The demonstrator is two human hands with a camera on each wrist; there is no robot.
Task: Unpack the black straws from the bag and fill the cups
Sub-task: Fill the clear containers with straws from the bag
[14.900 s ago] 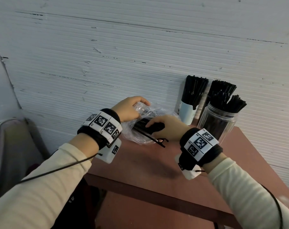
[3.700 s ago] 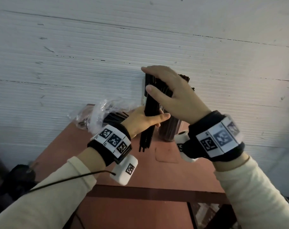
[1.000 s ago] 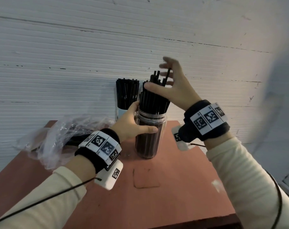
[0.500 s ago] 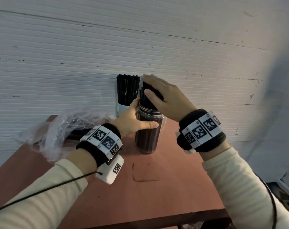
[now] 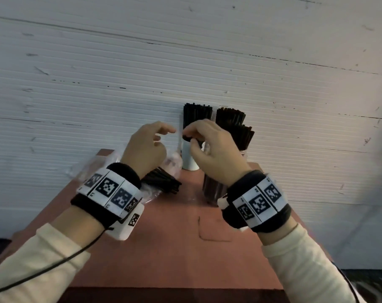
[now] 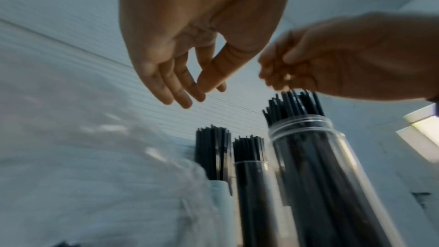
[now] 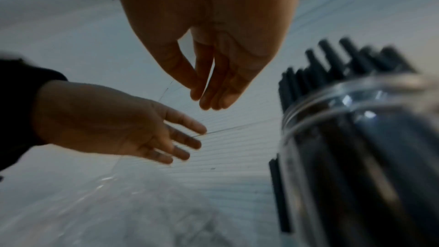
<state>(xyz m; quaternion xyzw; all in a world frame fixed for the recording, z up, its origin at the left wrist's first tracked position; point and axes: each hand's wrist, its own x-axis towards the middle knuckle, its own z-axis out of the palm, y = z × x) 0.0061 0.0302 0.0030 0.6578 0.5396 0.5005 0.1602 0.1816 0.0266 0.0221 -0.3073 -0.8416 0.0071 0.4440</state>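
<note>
Black straws fill three cups against the wall: a white cup (image 5: 189,159), a rear clear jar (image 6: 251,176) and a front clear jar (image 5: 214,189), seen close in the right wrist view (image 7: 356,157). A clear plastic bag (image 5: 163,169) lies on the left of the table with a bundle of black straws (image 5: 161,182) in it. My left hand (image 5: 155,138) hovers above the bag with relaxed fingers, holding nothing. My right hand (image 5: 198,132) hangs in front of the white cup, just left of the front jar's top. Its fingers are loosely bent and empty (image 7: 209,85).
The reddish table (image 5: 174,248) stands against a white ribbed wall (image 5: 185,62). Its front edge is near me and its right edge runs close past the front jar. A cable trails from my left wrist.
My left hand has let go of the front jar and my right hand has lifted off its straw tops. Both have moved left, toward the bag.
</note>
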